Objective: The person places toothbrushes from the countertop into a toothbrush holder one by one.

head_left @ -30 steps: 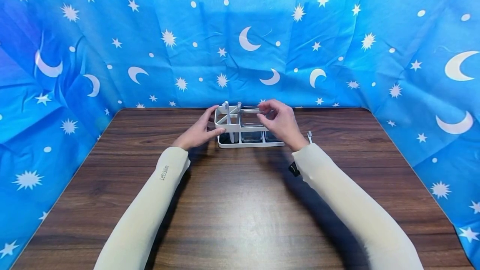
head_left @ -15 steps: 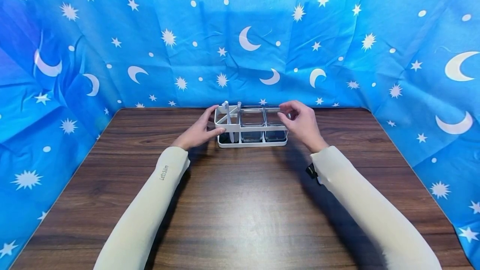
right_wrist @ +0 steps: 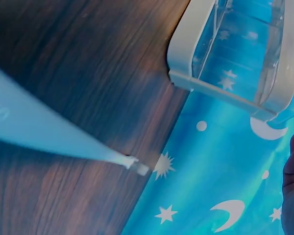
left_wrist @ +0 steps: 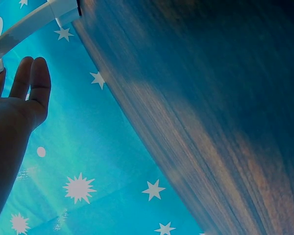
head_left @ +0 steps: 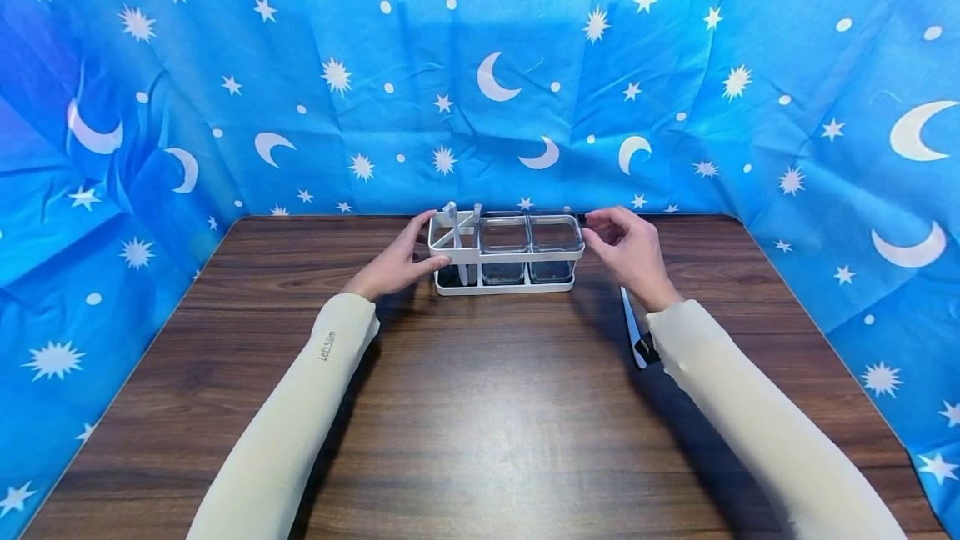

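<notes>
A white toothbrush holder (head_left: 495, 291) stands at the back of the table. My left hand (head_left: 397, 263) holds its left end, thumb on the front rail and fingers reaching round the back corner; two fingers show extended in the left wrist view. Two clear square cups sit in it, a middle cup (head_left: 504, 273) and a right cup (head_left: 551, 272). A white toothbrush (head_left: 457, 240) stands in the left section, and a thin stem (head_left: 477, 212) rises beside it. My right hand (head_left: 630, 248), fingers loosely curved and holding nothing, is just off the holder's right end.
On the table (head_left: 480, 407), a pale blue toothbrush (head_left: 631, 323) lies beside my right wrist, its upper part behind the hand. Lettering shows on its handle in the right wrist view. A blue curtain (head_left: 420, 107) with moons and stars hangs round the table's back and sides.
My right hand has moved right, from over the middle cup to past the holder's right end, uncovering the right cup and part of the blue toothbrush. My left hand stays put.
</notes>
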The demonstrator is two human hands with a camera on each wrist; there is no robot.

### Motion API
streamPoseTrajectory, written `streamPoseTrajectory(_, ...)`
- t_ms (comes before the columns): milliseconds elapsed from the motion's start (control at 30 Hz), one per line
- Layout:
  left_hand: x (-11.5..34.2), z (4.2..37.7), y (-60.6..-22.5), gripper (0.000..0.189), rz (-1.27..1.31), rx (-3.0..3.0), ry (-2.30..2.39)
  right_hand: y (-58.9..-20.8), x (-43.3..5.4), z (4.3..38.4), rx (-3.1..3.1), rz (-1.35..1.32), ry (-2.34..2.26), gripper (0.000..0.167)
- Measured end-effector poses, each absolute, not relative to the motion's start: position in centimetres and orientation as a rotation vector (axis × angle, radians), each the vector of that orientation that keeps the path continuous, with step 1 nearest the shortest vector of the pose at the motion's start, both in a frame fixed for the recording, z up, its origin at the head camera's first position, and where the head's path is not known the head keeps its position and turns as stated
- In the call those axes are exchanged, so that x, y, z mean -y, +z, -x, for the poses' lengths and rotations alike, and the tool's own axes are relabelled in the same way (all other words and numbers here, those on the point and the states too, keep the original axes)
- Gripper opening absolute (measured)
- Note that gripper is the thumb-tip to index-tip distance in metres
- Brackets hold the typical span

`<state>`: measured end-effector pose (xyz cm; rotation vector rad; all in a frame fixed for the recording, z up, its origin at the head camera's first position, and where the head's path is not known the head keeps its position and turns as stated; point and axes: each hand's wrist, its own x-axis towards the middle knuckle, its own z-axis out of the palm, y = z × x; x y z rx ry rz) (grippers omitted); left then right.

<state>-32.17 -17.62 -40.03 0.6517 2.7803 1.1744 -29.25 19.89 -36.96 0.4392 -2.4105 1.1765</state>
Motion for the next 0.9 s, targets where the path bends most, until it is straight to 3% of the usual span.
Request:
streamPoseTrajectory(667, 17.7, 32.3, -40.1, 0.083, -0.659, -2.782, 1.167, -38.8, -23.2, 29.0, 2.611, -0.231, 1.129, 0.026)
streamPoseTrajectory(900, 17.6, 32.2, -40.0, 0.084, -0.655, -2.782, 1.168, -39.2, -24.0, 28.8, 2.869, -0.168, 1.113, 0.035)
